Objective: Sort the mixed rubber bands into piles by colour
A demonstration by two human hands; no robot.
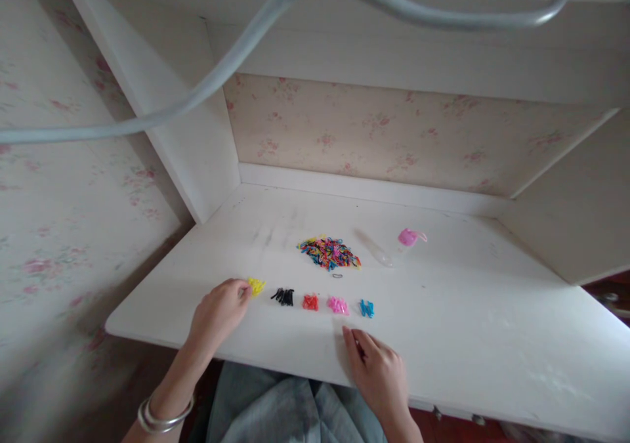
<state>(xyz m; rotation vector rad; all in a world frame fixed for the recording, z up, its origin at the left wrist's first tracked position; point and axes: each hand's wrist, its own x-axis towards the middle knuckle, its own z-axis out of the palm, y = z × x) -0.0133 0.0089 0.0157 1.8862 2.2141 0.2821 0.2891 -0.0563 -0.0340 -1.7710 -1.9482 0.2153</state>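
Left hand: the left hand (220, 312) rests near the front-left corner of the white wooden tabletop (467, 312), fingers curled, tips touching a small pile of yellow rubber bands (256, 286); I cannot tell whether they pinch any.
Right hand: the right hand (377, 367) lies palm down at the front edge, fingers stretched and loosely together, clamped on nothing.
Row between the hands: right of the yellow pile, running along the front edge, sit a small pile of black rubber bands (283, 296), a red pile (310, 302), a pink pile (338, 306) and a blue pile (367, 308), each apart from the next; the blue one lies just beyond the right fingertips.
Middle of the tabletop: a heap of mixed coloured rubber bands (329, 253), with one loose dark band (337, 275) just in front of it.
Right of the heap: a clear plastic tube (377, 249) lying flat, a pink cap (408, 236) near its far end.
Open room: the bare right half, as far as the right edge and back corner.
Wrist: silver bangles (162, 417) on the left wrist, off the front edge.
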